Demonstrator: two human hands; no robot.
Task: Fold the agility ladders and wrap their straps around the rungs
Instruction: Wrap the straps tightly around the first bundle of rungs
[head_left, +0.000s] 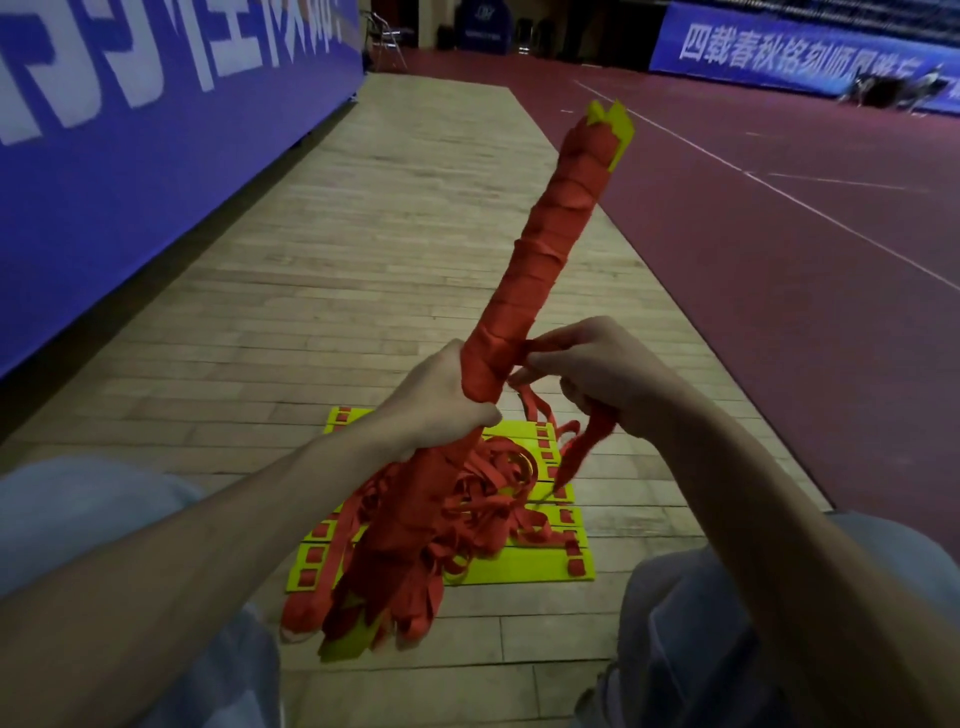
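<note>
A bundle of yellow rungs stands tilted up and to the right, its upper length wound tight in red strap. My left hand grips the bundle around its middle. My right hand pinches a length of red strap beside the bundle, and the strap hangs down from the fingers. Below my left hand, loose red strap loops dangle in a tangle around the bundle's lower end. A second folded ladder of yellow rungs lies flat on the floor underneath.
I sit on a wooden plank floor with my knees on either side. A blue banner wall runs along the left. Dark red court flooring with white lines lies to the right. A folding chair stands far back.
</note>
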